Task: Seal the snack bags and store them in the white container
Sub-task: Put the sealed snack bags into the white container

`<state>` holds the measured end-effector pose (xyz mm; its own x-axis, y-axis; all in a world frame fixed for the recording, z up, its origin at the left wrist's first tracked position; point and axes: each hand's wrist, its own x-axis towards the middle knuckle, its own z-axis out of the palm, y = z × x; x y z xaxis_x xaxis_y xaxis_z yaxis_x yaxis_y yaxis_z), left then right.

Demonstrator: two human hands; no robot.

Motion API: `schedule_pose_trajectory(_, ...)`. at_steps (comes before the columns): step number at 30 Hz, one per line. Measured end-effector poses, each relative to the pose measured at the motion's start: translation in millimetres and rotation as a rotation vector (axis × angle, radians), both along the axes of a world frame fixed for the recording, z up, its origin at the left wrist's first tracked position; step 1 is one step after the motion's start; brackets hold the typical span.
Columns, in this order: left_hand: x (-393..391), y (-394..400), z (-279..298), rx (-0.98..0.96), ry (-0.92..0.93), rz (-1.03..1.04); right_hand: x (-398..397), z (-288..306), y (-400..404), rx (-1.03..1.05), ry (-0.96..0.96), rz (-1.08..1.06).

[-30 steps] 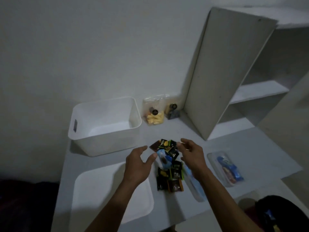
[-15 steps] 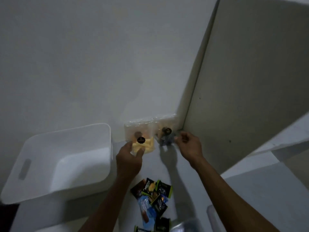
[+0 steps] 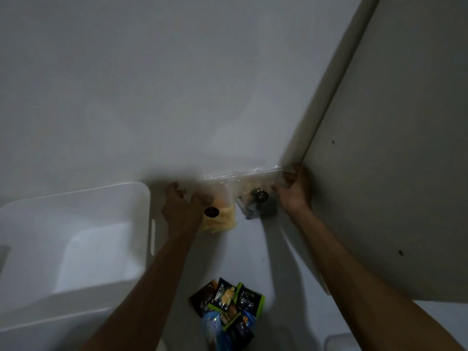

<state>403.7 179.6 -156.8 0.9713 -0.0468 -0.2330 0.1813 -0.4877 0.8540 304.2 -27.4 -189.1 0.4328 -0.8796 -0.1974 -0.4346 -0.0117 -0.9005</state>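
Observation:
Two clear snack bags lean against the wall at the back of the table. The yellow-snack bag (image 3: 222, 220) has a dark round sticker, and the dark-snack bag (image 3: 255, 207) stands right beside it. My left hand (image 3: 181, 207) holds the left side of the yellow-snack bag, thumb on its front and fingers curled past its edge. My right hand (image 3: 293, 191) pinches the upper right corner of the dark-snack bag, fingers curled. The white container (image 3: 149, 206) stands open to the left, with nothing visible inside.
A pile of small dark and green snack packets (image 3: 228, 307) lies on the table (image 3: 253, 257) near me, between my forearms. A tall white shelf panel (image 3: 379, 173) rises just right of my right hand. The corner of a clear box (image 3: 336, 343) shows at bottom right.
My head and both hands moved forward from the packet pile to the two clear bags at the wall. Each hand has closed in on one bag.

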Motion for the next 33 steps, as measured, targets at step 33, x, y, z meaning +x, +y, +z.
schedule_pose_trajectory(33, -9.8, 105.1, 193.3, 0.227, -0.586, -0.477, -68.6, 287.0, 98.7, -0.956, 0.562, 0.707)
